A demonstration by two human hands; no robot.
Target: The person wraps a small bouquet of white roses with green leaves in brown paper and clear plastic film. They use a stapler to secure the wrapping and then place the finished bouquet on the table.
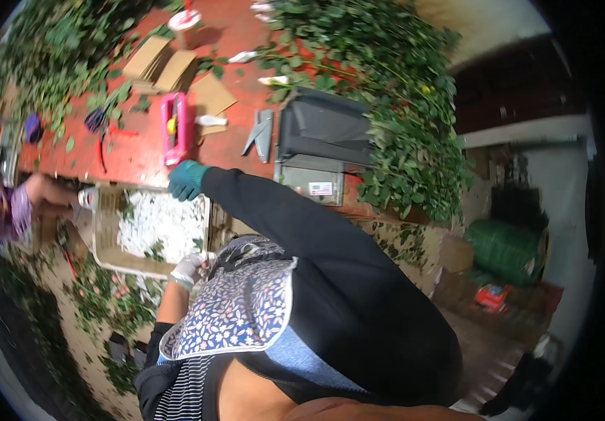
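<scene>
My right hand (186,180), in a green knitted glove, is over the corner of a beige plastic crate (98,226), at the near end of a pink tape dispenser (168,129) on the red table (139,152). Its fingers look curled, but whether they hold anything is hidden. My left hand (188,269), in a pale glove, is at the crate's rim nearest my apron (239,300); its grip cannot be made out. White pieces (163,223) and a few green leaves lie in the crate. Pruning shears with red handles (101,150) lie left of the dispenser.
Brown cardboard pieces (176,71), a lidded cup (184,26), grey V-shaped pieces (261,136) and a dark grey box (323,126) stand or lie on the table. Leafy stems (407,105) heap at both ends. Another person (7,205) sits at far left. Cut foliage (107,305) litters the floor.
</scene>
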